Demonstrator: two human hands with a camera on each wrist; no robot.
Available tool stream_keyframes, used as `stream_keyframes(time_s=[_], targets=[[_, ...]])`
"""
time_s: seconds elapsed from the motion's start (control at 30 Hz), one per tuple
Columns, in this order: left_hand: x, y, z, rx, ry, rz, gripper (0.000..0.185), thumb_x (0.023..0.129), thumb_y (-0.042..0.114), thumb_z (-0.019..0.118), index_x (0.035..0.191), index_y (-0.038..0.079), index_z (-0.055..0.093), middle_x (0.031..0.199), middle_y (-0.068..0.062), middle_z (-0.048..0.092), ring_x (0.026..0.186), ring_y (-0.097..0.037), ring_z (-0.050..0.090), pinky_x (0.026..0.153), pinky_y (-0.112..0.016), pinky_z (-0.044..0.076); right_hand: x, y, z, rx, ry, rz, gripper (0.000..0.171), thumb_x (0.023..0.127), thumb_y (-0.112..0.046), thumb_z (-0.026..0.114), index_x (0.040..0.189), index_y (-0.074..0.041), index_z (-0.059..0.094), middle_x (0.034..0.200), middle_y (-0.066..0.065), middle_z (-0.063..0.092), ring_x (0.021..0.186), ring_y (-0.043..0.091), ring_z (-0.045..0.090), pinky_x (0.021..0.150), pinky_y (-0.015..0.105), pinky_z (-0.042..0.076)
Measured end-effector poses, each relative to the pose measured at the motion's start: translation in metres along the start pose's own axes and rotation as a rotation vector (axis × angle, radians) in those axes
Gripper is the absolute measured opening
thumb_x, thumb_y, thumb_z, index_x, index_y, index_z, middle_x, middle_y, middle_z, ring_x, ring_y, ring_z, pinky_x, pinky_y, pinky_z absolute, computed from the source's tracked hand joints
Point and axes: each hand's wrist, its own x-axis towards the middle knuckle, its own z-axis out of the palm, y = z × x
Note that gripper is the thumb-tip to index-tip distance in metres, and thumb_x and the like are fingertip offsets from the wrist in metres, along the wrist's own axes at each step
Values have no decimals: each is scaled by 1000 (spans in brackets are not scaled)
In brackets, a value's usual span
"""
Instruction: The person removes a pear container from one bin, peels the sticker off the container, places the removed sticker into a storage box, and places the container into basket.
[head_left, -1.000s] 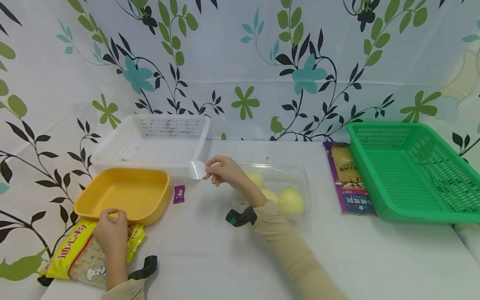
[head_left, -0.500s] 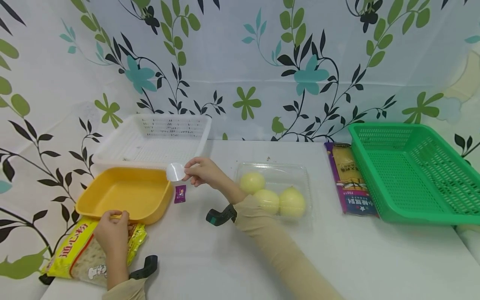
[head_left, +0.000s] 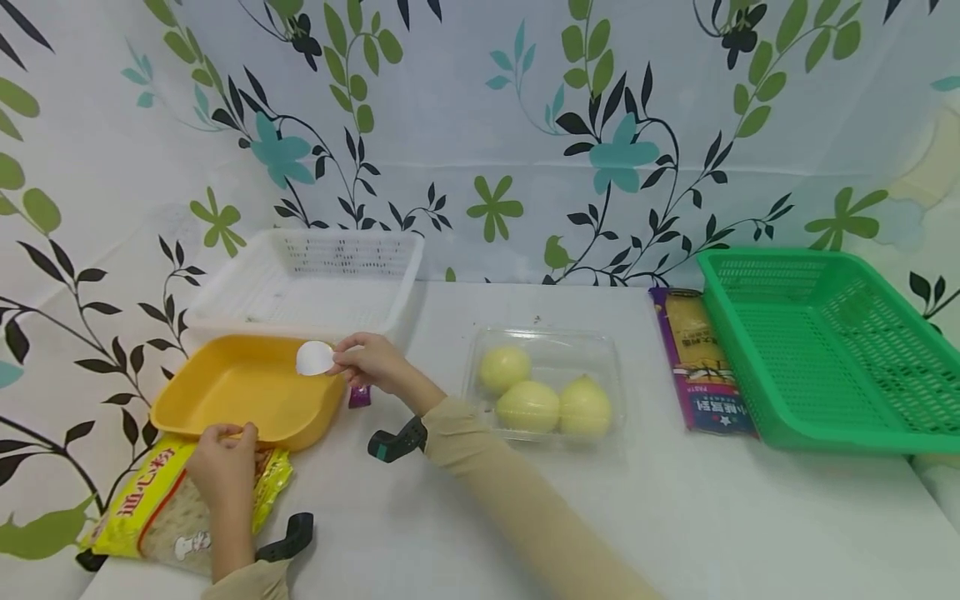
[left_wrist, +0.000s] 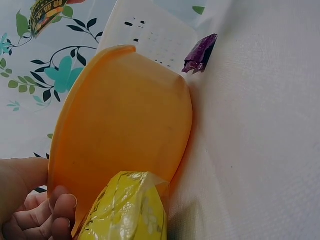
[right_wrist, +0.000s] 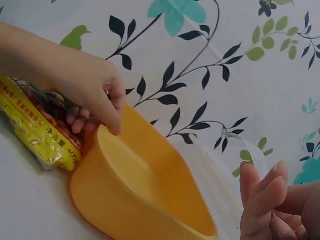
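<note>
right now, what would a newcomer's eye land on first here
Probably the yellow tub at front left: the right hand holds a small white spoon over its rim while the left hand grips its near edge. After that, the big green basket at far right.

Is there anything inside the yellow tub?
Empty. The yellow tub shows only its bare bottom in the head and right wrist views; the white spoon in the right hand is above its rim.

A yellow-orange tub sits before a white perforated basket, opposite a green one. The backdrop cloth shows green, teal and black leaves; the noodle bag is bright yellow.
</note>
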Motion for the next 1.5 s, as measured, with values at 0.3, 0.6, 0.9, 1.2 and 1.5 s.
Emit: stream_keyframes(time_s=[0.3, 0.6, 0.9, 1.2, 1.5], targets=[[2, -1, 6, -24, 13, 27, 36, 87, 28, 52, 103, -4, 53, 70, -15, 60, 41, -6, 48, 41, -17, 38, 10, 11, 21, -39, 26, 25, 5, 86, -6, 58, 90, -3, 56, 66, 10, 63, 41, 10, 43, 39, 15, 37], [4, -5, 2, -25, -7, 8, 33, 87, 28, 54, 100, -3, 52, 63, -11, 57, 41, -9, 48, 40, -20, 37, 16, 27, 36, -61, 53, 69, 4, 86, -3, 56, 90, -1, 56, 68, 10, 64, 41, 9, 41, 38, 14, 35], [5, -5, 2, -37, -8, 7, 35, 86, 30, 55, 100, -2, 52, 63, -9, 56, 41, -8, 47, 40, -18, 37, 21, 37, 43, -82, 109, 51, 3, 85, 2, 56, 85, -1, 57, 65, 13, 63, 40, 9, 42, 37, 15, 36], [2, -9, 1, -24, 0, 8, 32, 86, 27, 56, 98, -3, 52, 59, -6, 56, 39, -8, 47, 38, -20, 36, 16, 47, 45, 14, 129, 63, 11, 85, 3, 56, 78, -4, 52, 69, 17, 64, 40, 8, 41, 37, 15, 35], [5, -8, 2, -24, 8, 51, 32, 86, 27, 55, 97, -3, 52, 59, -8, 56, 38, -6, 47, 39, -19, 36, 18, 49, 44, -30, 148, 8, 10, 85, 1, 57, 78, -4, 52, 63, 14, 63, 41, 9, 45, 39, 19, 39]])
